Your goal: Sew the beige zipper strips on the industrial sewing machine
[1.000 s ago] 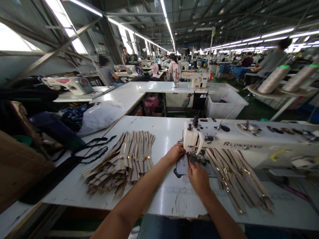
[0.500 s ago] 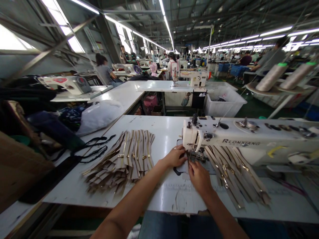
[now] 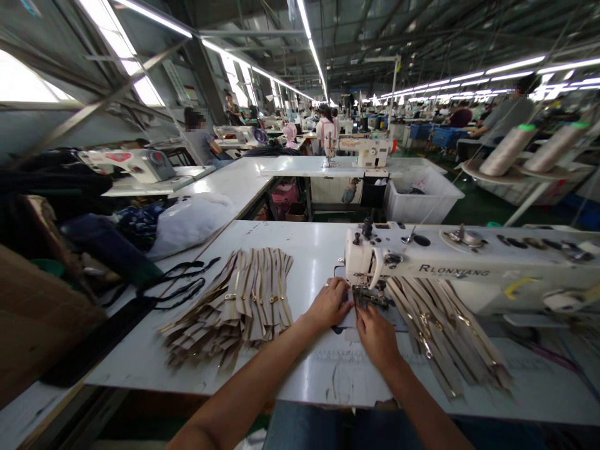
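At the needle end of a white sewing machine (image 3: 412, 253), both hands rest close together on the machine bed. My left hand (image 3: 329, 304) lies left of the presser foot (image 3: 363, 294), its fingers bent and held together. My right hand (image 3: 376, 334) is just in front of the foot, thumb and fingers drawn together. A narrow dark piece shows between the fingertips, too small and covered to name. Right of my hands, beige zipper strips (image 3: 434, 337) with gold teeth and pulls lie fanned under the machine arm. To the left is a larger pile of similar zipper strips (image 3: 253, 300).
Black cords (image 3: 182, 281) and a white plastic bag (image 3: 192, 219) lie on the left. A cardboard box (image 3: 42, 325) stands at the near left. Thread cones (image 3: 509, 150) stand at the right. Beyond are a white bin (image 3: 422, 197), another sewing machine (image 3: 370, 152) and several people.
The view has tipped slightly, so things sit a little lower. My left hand's fingers are slightly more bent near the presser foot. My right hand has barely moved.
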